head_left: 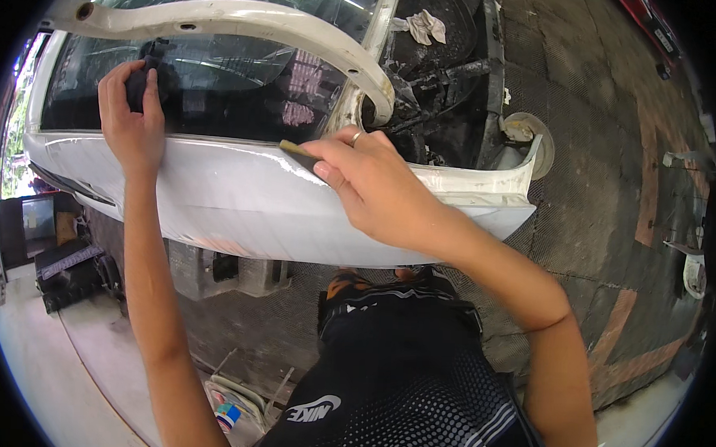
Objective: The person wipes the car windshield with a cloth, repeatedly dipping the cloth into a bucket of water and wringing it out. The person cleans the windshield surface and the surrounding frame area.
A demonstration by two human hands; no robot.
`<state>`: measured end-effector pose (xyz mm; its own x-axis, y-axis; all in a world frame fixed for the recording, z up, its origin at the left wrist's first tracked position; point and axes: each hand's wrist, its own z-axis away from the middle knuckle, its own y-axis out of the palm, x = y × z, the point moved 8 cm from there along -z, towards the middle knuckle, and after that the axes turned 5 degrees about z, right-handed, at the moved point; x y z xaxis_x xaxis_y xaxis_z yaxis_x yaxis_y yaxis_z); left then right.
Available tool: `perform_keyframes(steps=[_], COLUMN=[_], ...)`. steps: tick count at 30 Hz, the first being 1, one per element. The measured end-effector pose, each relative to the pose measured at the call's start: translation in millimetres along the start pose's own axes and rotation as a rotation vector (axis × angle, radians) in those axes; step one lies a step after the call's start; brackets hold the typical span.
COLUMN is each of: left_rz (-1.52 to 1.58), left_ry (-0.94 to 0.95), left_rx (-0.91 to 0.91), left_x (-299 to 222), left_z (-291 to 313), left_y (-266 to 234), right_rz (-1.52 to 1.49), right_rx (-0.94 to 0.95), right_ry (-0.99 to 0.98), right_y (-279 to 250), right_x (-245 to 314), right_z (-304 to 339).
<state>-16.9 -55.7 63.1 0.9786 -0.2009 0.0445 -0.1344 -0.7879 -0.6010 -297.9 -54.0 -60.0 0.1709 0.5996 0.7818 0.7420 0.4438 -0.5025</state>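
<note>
Head view, sanding pad [296, 152] long axis lying left-right

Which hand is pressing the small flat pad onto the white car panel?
The right hand, wearing a ring; the left hand holds a dark block at the window.

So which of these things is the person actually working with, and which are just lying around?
In use:
- white car body panel
- flat sanding piece, pressed to the panel under the right hand
- dark object gripped by the left hand at the window edge

Lying about:
- crumpled white rag
- concrete block under the car
- dark box on the floor
- small cans near the feet
</note>
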Motion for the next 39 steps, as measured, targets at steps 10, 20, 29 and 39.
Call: perform_keyframes(steps=[10,20,29,39], left_rz=[0.044,0.054,0.041,0.046], left_ry=[-0.018,-0.039,-0.043,-0.033], left_rx=[-0.038,-0.059,-0.051,-0.058], left_x=[1,7,0,3], left_z=[2,7,9,10], left_y=[-5,-10,-11,-9], right_rz=[0.24,0.228,0.561,0.733], right_rx=[0.252,-0.231,-0.081,-0.244], right_ry=[0.003,0.132,0.088,0.202], right_y=[-46,-51,-8,-3], right_x=[16,6,17,18], right_z=[35,23,-2,2])
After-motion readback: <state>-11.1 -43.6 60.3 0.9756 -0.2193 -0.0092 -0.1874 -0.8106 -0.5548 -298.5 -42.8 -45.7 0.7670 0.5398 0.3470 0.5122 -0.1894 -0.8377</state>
